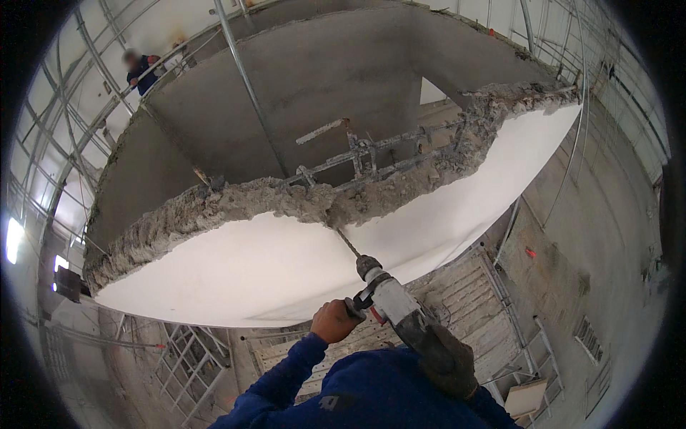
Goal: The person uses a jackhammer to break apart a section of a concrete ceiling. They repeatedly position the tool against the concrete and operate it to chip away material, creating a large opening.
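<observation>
A grey and black hammer drill [395, 303] points up and away from me, slightly leftward. My left hand [332, 321], bare, is closed around its side handle. My right hand [451, 365], in a dark glove, is closed around the rear grip; the trigger is hidden. The long drill bit [348, 243] meets the rough broken top of a concrete wall [279, 202]; how deep its tip sits I cannot tell. Below that jagged edge the wall has a smooth white face [236, 275]. Bare steel reinforcing bars [357, 157], crusted with concrete, show behind the break.
A steel pole [243, 79] slants down behind the wall's edge. Scaffold frames [193, 365] stand below left, a slatted platform [464, 304] lies beneath me, and a dark lamp-like box [68, 284] is at the wall's left end. Another person [145, 70] leans at a railing, far left.
</observation>
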Demonstrator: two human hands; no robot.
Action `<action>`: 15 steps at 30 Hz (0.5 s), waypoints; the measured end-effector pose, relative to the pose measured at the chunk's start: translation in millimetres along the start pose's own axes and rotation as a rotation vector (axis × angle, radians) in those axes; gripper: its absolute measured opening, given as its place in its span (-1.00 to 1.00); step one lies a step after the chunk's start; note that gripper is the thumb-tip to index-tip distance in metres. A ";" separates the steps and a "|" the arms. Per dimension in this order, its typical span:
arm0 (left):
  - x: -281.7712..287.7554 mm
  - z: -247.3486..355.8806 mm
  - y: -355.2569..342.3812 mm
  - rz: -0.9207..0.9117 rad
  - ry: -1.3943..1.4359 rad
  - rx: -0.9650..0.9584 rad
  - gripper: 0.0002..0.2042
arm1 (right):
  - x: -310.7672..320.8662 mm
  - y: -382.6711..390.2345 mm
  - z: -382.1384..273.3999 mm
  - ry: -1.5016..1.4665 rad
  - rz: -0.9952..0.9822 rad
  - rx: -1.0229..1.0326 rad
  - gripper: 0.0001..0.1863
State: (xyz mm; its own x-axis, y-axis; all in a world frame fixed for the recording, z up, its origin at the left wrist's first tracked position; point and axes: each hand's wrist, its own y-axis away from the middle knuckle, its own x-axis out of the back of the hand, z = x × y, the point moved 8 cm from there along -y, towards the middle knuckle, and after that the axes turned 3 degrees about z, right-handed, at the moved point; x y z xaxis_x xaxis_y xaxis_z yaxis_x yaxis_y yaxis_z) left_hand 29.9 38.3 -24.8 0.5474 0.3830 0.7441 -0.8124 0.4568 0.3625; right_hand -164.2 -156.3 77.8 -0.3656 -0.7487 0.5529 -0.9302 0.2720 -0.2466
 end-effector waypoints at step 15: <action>-8.4 -51.5 -48.1 0.168 0.093 -0.094 -0.65 | -11.3 -47.3 -62.1 -0.003 0.057 0.169 -0.40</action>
State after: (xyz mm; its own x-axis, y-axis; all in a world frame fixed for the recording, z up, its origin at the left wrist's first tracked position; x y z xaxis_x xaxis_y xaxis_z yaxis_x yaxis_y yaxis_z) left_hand 74.7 54.4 -77.4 0.4254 0.5310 0.7329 -0.8739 0.4515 0.1801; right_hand -118.2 -123.1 132.7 -0.4174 -0.7371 0.5314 -0.8886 0.2088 -0.4084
